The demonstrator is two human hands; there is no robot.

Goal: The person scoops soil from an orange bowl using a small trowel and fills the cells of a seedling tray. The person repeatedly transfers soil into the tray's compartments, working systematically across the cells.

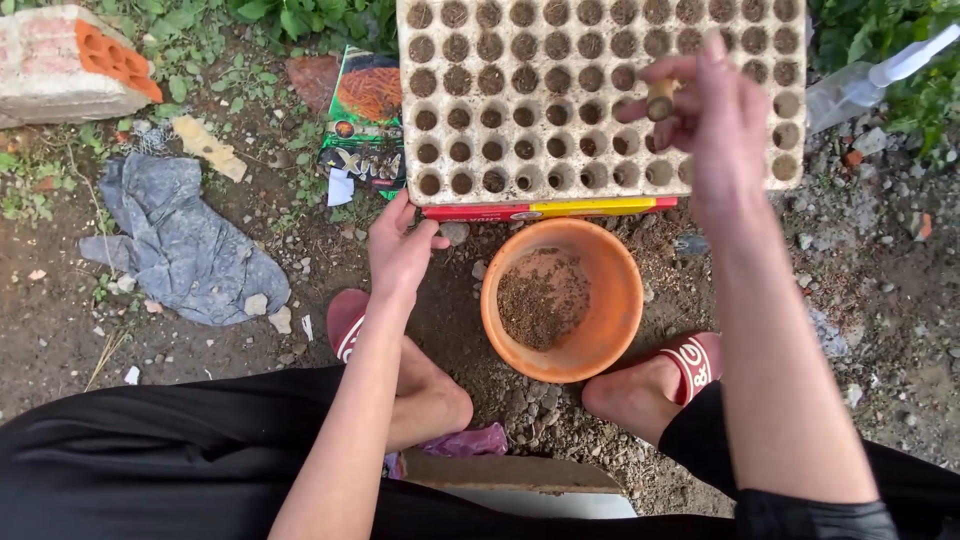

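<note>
Right hand (705,115) pinches a small stick (659,98) over the seed tray (520,90); left hand (400,250), fingers loose, touches the tray's near edge.

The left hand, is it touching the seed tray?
Touching. The head view shows the left hand with its fingertips against the lower left corner of the seed tray; no gap shows between them.

Small tan cork-like plug (660,98), pinched above the pale soil-filled seedling tray (500,100).

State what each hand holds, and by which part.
The right hand pinches a small brown stick-like tool at its upper end. The left hand holds nothing, resting at the seed tray edge.
</note>
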